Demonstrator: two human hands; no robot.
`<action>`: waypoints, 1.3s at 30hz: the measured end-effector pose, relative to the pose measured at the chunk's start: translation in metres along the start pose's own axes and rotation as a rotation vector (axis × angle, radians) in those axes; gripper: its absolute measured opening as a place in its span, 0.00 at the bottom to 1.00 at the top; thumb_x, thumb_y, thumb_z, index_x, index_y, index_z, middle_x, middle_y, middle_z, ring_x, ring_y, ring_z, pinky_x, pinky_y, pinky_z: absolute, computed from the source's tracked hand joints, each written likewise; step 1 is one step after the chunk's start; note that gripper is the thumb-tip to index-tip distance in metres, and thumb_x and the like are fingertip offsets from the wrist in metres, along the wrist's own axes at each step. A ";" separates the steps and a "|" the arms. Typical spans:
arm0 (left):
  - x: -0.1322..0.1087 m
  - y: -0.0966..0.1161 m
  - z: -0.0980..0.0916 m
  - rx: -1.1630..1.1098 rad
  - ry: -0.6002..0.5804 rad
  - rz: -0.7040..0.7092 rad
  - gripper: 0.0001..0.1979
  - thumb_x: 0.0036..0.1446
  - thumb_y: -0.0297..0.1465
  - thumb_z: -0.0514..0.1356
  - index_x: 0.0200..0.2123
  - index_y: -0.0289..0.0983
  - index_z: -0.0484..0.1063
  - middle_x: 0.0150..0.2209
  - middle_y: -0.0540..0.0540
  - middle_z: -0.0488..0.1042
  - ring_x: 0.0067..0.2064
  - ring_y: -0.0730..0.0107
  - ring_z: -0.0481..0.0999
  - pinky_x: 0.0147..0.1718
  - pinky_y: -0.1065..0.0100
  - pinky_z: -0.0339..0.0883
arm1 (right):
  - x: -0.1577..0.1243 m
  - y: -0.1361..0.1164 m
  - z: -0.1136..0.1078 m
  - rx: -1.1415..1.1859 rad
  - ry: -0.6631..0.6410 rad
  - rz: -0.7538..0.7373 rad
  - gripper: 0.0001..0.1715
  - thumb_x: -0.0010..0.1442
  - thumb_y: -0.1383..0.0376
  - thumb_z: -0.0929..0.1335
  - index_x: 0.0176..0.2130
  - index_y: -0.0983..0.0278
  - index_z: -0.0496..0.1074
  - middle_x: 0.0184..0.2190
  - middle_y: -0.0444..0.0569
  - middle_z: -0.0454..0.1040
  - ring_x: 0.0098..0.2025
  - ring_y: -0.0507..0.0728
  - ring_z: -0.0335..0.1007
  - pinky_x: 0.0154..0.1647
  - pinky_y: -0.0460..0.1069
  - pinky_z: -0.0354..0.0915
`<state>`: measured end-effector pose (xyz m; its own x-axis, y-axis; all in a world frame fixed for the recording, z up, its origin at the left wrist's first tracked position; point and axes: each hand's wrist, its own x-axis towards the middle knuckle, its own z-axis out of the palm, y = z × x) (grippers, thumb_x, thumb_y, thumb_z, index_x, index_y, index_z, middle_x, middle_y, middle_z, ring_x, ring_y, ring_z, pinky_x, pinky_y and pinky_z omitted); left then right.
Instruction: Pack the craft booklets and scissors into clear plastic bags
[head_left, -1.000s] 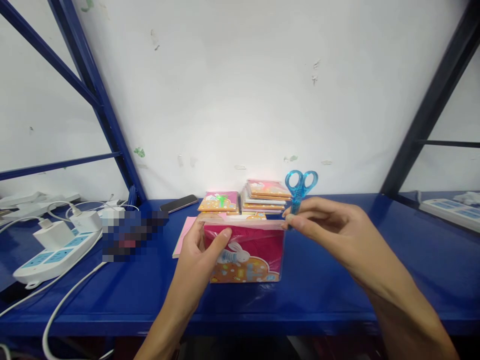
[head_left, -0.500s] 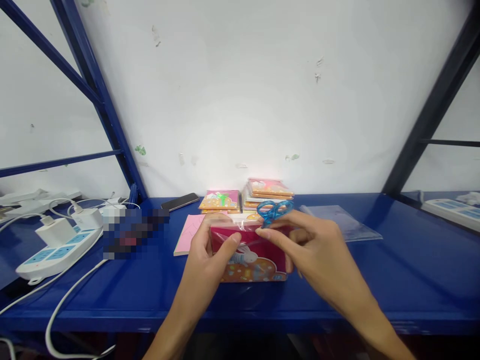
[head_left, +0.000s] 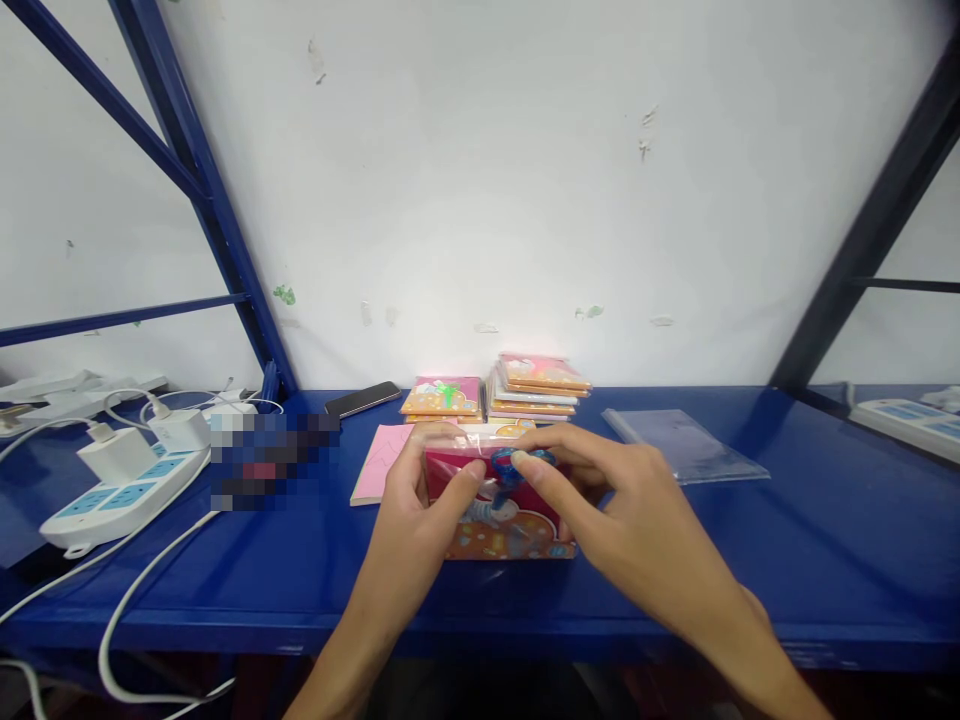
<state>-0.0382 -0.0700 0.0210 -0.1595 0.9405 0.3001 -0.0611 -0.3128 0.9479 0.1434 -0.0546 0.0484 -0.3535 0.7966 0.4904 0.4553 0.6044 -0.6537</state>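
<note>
My left hand is closed on the left side of a clear plastic packet, its thumb across the front. Inside the packet a dark pink printed sheet shows a rabbit on an orange patterned patch. The packet stands tilted on the table. At its upper edge, my right hand is closed on small blue scissors, with the thumb over a handle loop. The blades point down over the rabbit picture; I cannot tell whether they are inside the plastic or in front of it.
Behind the packet are two stacks of similar printed packets. A pink pad lies left of my hands, clear plastic sleeves right. A phone lies at the back. Cables and a power strip occupy the left side.
The blue scissors have moved down from above the packet's top edge to its upper front, along with my right hand's fingers. My left hand keeps its hold on the packet.
</note>
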 end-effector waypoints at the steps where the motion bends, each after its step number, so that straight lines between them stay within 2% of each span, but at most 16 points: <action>1: 0.000 0.000 0.000 -0.005 0.000 0.000 0.14 0.54 0.36 0.69 0.42 0.40 0.73 0.45 0.46 0.78 0.50 0.56 0.78 0.45 0.65 0.71 | 0.000 0.000 -0.001 0.016 -0.007 0.006 0.13 0.69 0.54 0.67 0.42 0.57 0.78 0.22 0.38 0.76 0.21 0.52 0.68 0.24 0.47 0.63; 6: 0.000 0.002 0.001 -0.028 -0.005 0.028 0.12 0.55 0.35 0.68 0.42 0.39 0.75 0.45 0.47 0.79 0.50 0.59 0.78 0.46 0.67 0.71 | 0.000 0.003 0.000 0.006 0.034 -0.034 0.10 0.70 0.56 0.67 0.41 0.55 0.78 0.28 0.39 0.80 0.24 0.52 0.72 0.28 0.47 0.66; 10: 0.000 0.004 0.001 -0.121 -0.049 -0.010 0.14 0.58 0.36 0.66 0.47 0.39 0.76 0.49 0.45 0.81 0.52 0.57 0.78 0.47 0.67 0.71 | -0.002 0.005 0.000 -0.042 0.088 -0.065 0.08 0.69 0.59 0.68 0.42 0.53 0.79 0.32 0.38 0.82 0.29 0.52 0.76 0.32 0.47 0.68; 14: -0.001 0.002 -0.002 -0.194 -0.065 -0.047 0.17 0.57 0.34 0.64 0.50 0.39 0.75 0.50 0.45 0.81 0.53 0.53 0.78 0.46 0.65 0.72 | -0.003 0.004 -0.003 -0.122 0.119 -0.071 0.09 0.68 0.59 0.69 0.45 0.52 0.80 0.27 0.39 0.81 0.25 0.53 0.74 0.30 0.48 0.68; 18: 0.001 -0.001 -0.006 -0.197 -0.071 -0.042 0.18 0.56 0.32 0.63 0.51 0.39 0.74 0.50 0.45 0.81 0.53 0.52 0.78 0.46 0.63 0.72 | -0.004 0.004 -0.009 -0.196 0.156 -0.085 0.08 0.67 0.58 0.70 0.42 0.53 0.80 0.24 0.40 0.77 0.21 0.52 0.69 0.27 0.48 0.66; 20: 0.004 -0.002 -0.008 -0.112 -0.074 -0.027 0.19 0.56 0.31 0.65 0.52 0.39 0.73 0.50 0.44 0.81 0.53 0.53 0.79 0.46 0.63 0.72 | -0.003 0.008 -0.015 -0.256 0.239 -0.095 0.09 0.65 0.55 0.71 0.43 0.53 0.80 0.28 0.42 0.78 0.23 0.53 0.68 0.28 0.49 0.67; 23: 0.009 -0.004 -0.012 0.019 -0.079 -0.010 0.19 0.56 0.33 0.68 0.51 0.40 0.73 0.50 0.42 0.80 0.51 0.53 0.80 0.45 0.62 0.74 | 0.002 0.022 -0.026 -0.358 0.336 -0.098 0.21 0.60 0.50 0.74 0.51 0.53 0.77 0.41 0.49 0.78 0.34 0.58 0.74 0.37 0.53 0.71; 24: 0.011 -0.005 -0.013 0.045 -0.082 -0.005 0.18 0.56 0.34 0.68 0.49 0.39 0.73 0.51 0.42 0.80 0.52 0.52 0.80 0.45 0.61 0.74 | 0.004 0.029 -0.029 -0.356 0.307 -0.095 0.26 0.59 0.49 0.74 0.54 0.53 0.75 0.46 0.50 0.78 0.39 0.60 0.75 0.41 0.54 0.72; 26: 0.014 -0.006 -0.016 0.062 -0.079 0.002 0.16 0.56 0.36 0.69 0.47 0.38 0.74 0.50 0.40 0.80 0.53 0.51 0.79 0.47 0.60 0.74 | 0.011 0.044 -0.036 -0.255 0.144 -0.073 0.32 0.59 0.48 0.75 0.60 0.51 0.71 0.53 0.50 0.76 0.47 0.62 0.76 0.46 0.55 0.73; 29: 0.017 -0.008 -0.019 0.019 -0.070 -0.013 0.17 0.56 0.37 0.70 0.47 0.37 0.74 0.50 0.40 0.80 0.53 0.51 0.79 0.49 0.59 0.74 | 0.021 0.062 -0.041 0.006 -0.095 -0.020 0.25 0.63 0.51 0.72 0.59 0.51 0.73 0.54 0.47 0.78 0.50 0.60 0.77 0.48 0.53 0.74; 32: 0.018 -0.009 -0.022 -0.043 -0.093 -0.051 0.19 0.57 0.38 0.69 0.49 0.37 0.74 0.47 0.40 0.81 0.49 0.54 0.81 0.49 0.59 0.74 | 0.027 0.071 -0.044 0.138 -0.105 0.000 0.15 0.65 0.53 0.71 0.48 0.56 0.79 0.46 0.47 0.82 0.44 0.57 0.79 0.43 0.51 0.74; 34: 0.019 -0.009 -0.024 -0.026 -0.099 -0.046 0.19 0.56 0.38 0.70 0.47 0.36 0.74 0.44 0.42 0.82 0.44 0.58 0.82 0.46 0.61 0.76 | 0.028 0.073 -0.046 0.145 -0.091 -0.011 0.12 0.65 0.54 0.71 0.43 0.57 0.80 0.42 0.46 0.82 0.39 0.56 0.79 0.39 0.50 0.73; 36: 0.020 -0.009 -0.026 0.050 -0.092 -0.011 0.16 0.56 0.37 0.70 0.44 0.36 0.75 0.40 0.45 0.82 0.40 0.62 0.82 0.41 0.65 0.76 | 0.028 0.074 -0.047 0.111 -0.092 -0.023 0.11 0.64 0.55 0.71 0.41 0.57 0.81 0.40 0.46 0.83 0.38 0.56 0.78 0.38 0.50 0.72; 39: 0.021 -0.009 -0.029 0.153 -0.090 0.049 0.13 0.57 0.36 0.70 0.42 0.37 0.76 0.38 0.48 0.80 0.40 0.65 0.81 0.39 0.69 0.75 | 0.028 0.074 -0.046 0.045 -0.086 -0.019 0.09 0.63 0.55 0.72 0.39 0.56 0.82 0.40 0.45 0.83 0.38 0.56 0.77 0.38 0.50 0.71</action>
<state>-0.0696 -0.0515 0.0157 -0.0694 0.9349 0.3479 0.0961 -0.3409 0.9352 0.2054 0.0124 0.0404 -0.4313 0.7804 0.4526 0.4119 0.6167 -0.6709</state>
